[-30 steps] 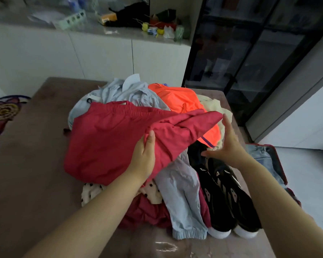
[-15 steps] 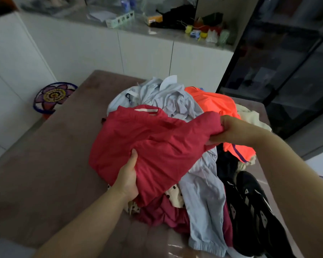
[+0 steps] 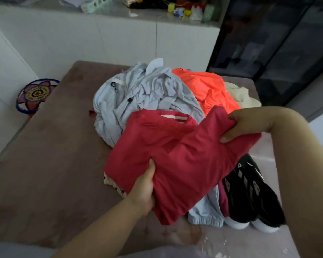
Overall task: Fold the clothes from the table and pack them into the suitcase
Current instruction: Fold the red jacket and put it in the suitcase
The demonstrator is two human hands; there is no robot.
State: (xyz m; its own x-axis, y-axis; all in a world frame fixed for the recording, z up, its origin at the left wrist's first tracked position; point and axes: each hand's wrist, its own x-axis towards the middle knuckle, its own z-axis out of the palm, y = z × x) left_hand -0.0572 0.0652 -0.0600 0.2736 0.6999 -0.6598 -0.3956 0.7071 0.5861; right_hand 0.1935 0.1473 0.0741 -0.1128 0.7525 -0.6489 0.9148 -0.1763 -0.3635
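A red garment (image 3: pixel 179 157) lies lifted over the near side of a clothes pile on the brown table (image 3: pixel 50 164). My left hand (image 3: pixel 145 189) grips its lower left edge, thumb on top. My right hand (image 3: pixel 244 125) grips its upper right corner. Behind it lie a crumpled pale blue shirt (image 3: pixel 138 95), a bright orange garment (image 3: pixel 207 90) and a cream one (image 3: pixel 241 94). Pale blue trousers (image 3: pixel 205 213) and a spotted cream piece (image 3: pixel 112 185) stick out from under the red garment. The suitcase is out of view.
A pair of black shoes with white soles (image 3: pixel 250 198) lies at the pile's right, near the table edge. A white counter (image 3: pixel 119 13) with small items runs along the back. A dark glass cabinet (image 3: pixel 268 43) stands at the right, and a flower-patterned stool (image 3: pixel 35 94) at the left.
My right hand went from hovering open to gripping the red garment's right corner. Both hands have drawn the garment toward me and to the right, uncovering more of the blue shirt.
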